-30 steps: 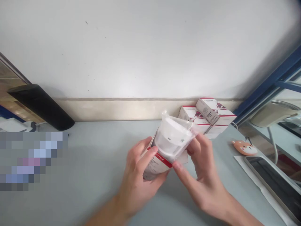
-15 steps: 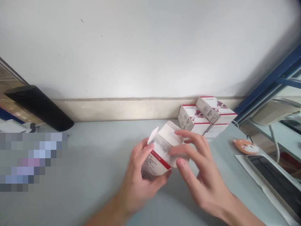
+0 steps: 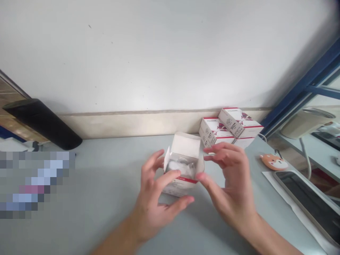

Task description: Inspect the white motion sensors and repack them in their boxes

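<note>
A small white carton with a red stripe stands on the table, its top flaps raised. Inside it lies something in clear plastic wrap, too blurred to name. My left hand is at the carton's left and front, fingers apart, the index fingertip over the opening and the thumb in front of the lower edge. On the other side, my right hand has its thumb tip at the carton's right front corner. Its other fingers are spread beside the right flap.
Several similar white-and-red boxes are stacked by the wall at the back right. An orange animal-faced item and a phone on white paper lie at the right. A black cylinder-like object leans at the far left.
The carton has gone from tilted in my left hand to standing upright on the table, its back flap raised. My left hand's grip has loosened; my right fingers have moved off the opening to its right side.
</note>
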A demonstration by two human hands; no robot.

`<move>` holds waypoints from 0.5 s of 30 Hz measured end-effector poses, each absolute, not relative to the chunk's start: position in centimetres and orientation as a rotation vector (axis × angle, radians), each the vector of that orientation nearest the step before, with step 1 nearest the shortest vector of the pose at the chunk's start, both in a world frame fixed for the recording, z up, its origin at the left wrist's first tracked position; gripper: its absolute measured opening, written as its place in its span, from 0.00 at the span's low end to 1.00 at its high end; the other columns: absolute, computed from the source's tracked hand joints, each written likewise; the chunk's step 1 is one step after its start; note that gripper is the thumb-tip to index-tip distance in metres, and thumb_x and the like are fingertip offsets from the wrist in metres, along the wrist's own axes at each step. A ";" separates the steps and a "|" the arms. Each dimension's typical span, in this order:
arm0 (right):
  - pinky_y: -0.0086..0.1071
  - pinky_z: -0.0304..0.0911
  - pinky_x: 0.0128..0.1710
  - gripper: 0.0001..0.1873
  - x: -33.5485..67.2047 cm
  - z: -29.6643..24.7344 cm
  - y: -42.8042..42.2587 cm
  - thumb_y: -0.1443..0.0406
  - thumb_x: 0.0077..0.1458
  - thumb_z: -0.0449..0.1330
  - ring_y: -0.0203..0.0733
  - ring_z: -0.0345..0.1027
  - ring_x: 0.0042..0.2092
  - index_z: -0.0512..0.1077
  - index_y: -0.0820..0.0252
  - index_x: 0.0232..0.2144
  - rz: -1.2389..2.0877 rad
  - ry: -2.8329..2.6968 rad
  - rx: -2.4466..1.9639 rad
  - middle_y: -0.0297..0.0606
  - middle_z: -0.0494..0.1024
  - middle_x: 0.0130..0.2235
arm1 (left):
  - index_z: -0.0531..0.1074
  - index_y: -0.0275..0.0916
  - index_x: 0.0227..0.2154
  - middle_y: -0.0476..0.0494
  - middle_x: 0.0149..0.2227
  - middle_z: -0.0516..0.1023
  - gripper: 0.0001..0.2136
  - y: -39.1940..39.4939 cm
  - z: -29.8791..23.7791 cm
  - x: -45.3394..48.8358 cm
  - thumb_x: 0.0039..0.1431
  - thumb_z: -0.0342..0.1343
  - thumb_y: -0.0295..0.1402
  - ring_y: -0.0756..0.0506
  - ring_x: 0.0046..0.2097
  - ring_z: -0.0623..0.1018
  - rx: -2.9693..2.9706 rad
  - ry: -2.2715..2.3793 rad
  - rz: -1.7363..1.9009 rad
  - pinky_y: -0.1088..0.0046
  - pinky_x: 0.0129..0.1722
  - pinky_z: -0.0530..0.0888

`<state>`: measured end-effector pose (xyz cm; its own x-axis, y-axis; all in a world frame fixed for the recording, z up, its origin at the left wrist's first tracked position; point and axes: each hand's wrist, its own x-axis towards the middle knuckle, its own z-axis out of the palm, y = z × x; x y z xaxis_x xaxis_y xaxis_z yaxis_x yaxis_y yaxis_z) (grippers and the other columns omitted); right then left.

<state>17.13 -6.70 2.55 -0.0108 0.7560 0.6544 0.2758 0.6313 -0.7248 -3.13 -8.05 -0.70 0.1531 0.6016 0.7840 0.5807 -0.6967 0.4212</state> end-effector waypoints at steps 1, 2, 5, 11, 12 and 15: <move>0.46 0.73 0.50 0.13 17.1 2.6 -6.5 0.61 0.66 0.64 0.48 0.70 0.53 0.66 0.47 0.50 0.583 -1.571 -0.902 0.41 0.68 0.54 | 0.68 0.46 0.56 0.33 0.67 0.60 0.20 -7.9 -0.6 -3.3 0.64 0.66 0.32 0.36 0.67 0.70 2.383 1.206 1.619 0.54 0.59 0.78; 0.42 0.73 0.48 0.10 17.1 2.7 -6.4 0.61 0.69 0.61 0.46 0.71 0.51 0.66 0.48 0.50 0.692 -1.562 -0.918 0.40 0.69 0.52 | 0.68 0.45 0.57 0.33 0.66 0.61 0.21 -7.8 -0.5 -3.4 0.64 0.66 0.29 0.36 0.66 0.70 2.390 1.196 1.628 0.55 0.59 0.79; 0.38 0.71 0.48 0.05 17.0 2.7 -6.2 0.60 0.72 0.55 0.41 0.70 0.47 0.65 0.49 0.48 0.871 -1.511 -0.947 0.37 0.72 0.46 | 0.69 0.44 0.54 0.35 0.63 0.65 0.21 -7.5 -0.5 -3.8 0.61 0.67 0.25 0.38 0.62 0.75 2.401 1.185 1.675 0.57 0.57 0.80; 0.38 0.69 0.51 0.08 16.9 1.7 -5.5 0.59 0.71 0.57 0.41 0.70 0.49 0.64 0.49 0.49 0.840 -1.477 -0.892 0.37 0.72 0.48 | 0.64 0.48 0.61 0.36 0.62 0.68 0.32 -7.3 -1.0 -3.7 0.57 0.70 0.26 0.39 0.58 0.77 2.194 1.146 1.762 0.60 0.50 0.83; 0.39 0.68 0.52 0.07 16.9 1.6 -5.4 0.59 0.71 0.58 0.42 0.70 0.52 0.65 0.49 0.48 0.823 -1.515 -0.857 0.38 0.73 0.50 | 0.62 0.48 0.63 0.35 0.62 0.68 0.34 -7.3 -1.0 -3.7 0.57 0.70 0.27 0.38 0.59 0.77 2.144 1.145 1.754 0.60 0.50 0.82; 0.42 0.66 0.57 0.07 16.9 1.4 -5.2 0.58 0.71 0.57 0.48 0.66 0.62 0.71 0.52 0.43 0.822 -1.647 -0.768 0.43 0.73 0.57 | 0.65 0.47 0.59 0.36 0.61 0.68 0.27 -7.3 -1.0 -3.8 0.60 0.68 0.30 0.39 0.59 0.76 2.156 1.233 1.638 0.59 0.52 0.81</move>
